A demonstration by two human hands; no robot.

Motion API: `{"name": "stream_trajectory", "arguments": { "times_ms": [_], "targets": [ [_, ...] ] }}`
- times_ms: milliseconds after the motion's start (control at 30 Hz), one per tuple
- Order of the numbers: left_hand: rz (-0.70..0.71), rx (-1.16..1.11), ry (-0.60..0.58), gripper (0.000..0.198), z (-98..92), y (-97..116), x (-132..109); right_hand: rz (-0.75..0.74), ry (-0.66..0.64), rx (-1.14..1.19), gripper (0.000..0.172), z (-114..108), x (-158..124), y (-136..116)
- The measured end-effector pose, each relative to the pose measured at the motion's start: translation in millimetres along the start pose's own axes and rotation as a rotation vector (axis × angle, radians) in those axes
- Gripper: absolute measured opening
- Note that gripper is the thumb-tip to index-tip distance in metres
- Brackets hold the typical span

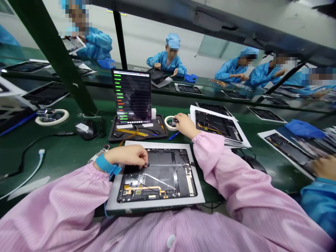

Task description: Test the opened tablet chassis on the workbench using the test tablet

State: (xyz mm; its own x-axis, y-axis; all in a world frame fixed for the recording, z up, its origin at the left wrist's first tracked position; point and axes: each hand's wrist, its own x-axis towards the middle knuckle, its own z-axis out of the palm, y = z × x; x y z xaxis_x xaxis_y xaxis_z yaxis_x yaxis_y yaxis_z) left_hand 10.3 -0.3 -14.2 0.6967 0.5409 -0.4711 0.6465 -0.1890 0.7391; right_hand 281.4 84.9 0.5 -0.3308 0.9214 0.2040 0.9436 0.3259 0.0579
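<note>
My left hand [131, 155], with a blue strap around its wrist, is closed in a pinch over the opened tablet housing [157, 175]. A small black part [147, 164] shows at its fingertips, at the end of a pale strip across the housing; its exact kind is too small to tell. The housing lies on a white foam sheet [111, 199], with an orange flex cable [149, 188] along its near side. My right hand [186, 125] reaches to a roll of cream tape [170, 127], fingers curled at its middle. What they hold there is mostly hidden.
A lit tablet [131, 96] stands in a black tray [138, 138]. Further housings [217, 126] are stacked at right. A blue pen [173, 135], a mouse [86, 129] and another tape roll [63, 117] lie around. A co-worker's hand [325, 167] is at far right.
</note>
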Motion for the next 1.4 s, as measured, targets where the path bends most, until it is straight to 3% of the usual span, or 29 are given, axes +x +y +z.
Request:
{"name": "stream_trajectory", "arguments": {
  "times_ms": [133,233,367,467,533,633,900,1000,1100,1167,1267,1400],
  "targets": [
    [0.024,-0.015,0.002,0.023,-1.8,-1,-1,-0.012,-0.007,0.025,0.037,-14,-23,-3],
    [0.029,0.027,0.005,0.022,-3.3,2,-2,-0.027,-0.091,0.117,0.016,-19,-52,-13],
    [0.043,0.062,0.034,0.025,-3.3,6,-3,-0.158,-0.118,0.251,0.015,-3,-82,-29],
    [0.053,0.06,0.068,0.028,-4.1,6,-2,-0.153,-0.047,0.355,0.029,15,-85,-35],
    [0.066,0.047,0.119,0.031,-6.7,5,-3,-0.134,-0.072,0.444,0.028,24,-81,-36],
    [0.102,0.005,0.297,0.035,-13.2,3,-5,-0.16,-0.138,0.53,0.019,30,-75,-37],
    [0.081,-0.312,1.144,0.037,-27.6,-4,-15,-0.153,-0.094,0.653,0.014,33,-86,-37],
    [0.066,-0.445,1.273,0.039,-30.6,-5,-20,-0.079,0.067,0.958,0.023,29,-90,-31],
    [0.092,-0.474,1.261,0.043,-30.9,-4,-20,0.168,0.436,1.148,0.032,17,-76,-10],
    [0.094,-0.436,1.238,0.043,-29.4,-3,-18,0.313,0.588,1.147,0.032,4,-52,16],
    [0.069,-0.362,1.161,0.043,-25.2,-3,-10,0.461,0.609,1.117,0.029,-15,1,62],
    [0.094,-0.234,1.052,0.039,-17.4,-3,0,0.622,0.458,1.072,0.025,-21,74,98]
  ]
}}
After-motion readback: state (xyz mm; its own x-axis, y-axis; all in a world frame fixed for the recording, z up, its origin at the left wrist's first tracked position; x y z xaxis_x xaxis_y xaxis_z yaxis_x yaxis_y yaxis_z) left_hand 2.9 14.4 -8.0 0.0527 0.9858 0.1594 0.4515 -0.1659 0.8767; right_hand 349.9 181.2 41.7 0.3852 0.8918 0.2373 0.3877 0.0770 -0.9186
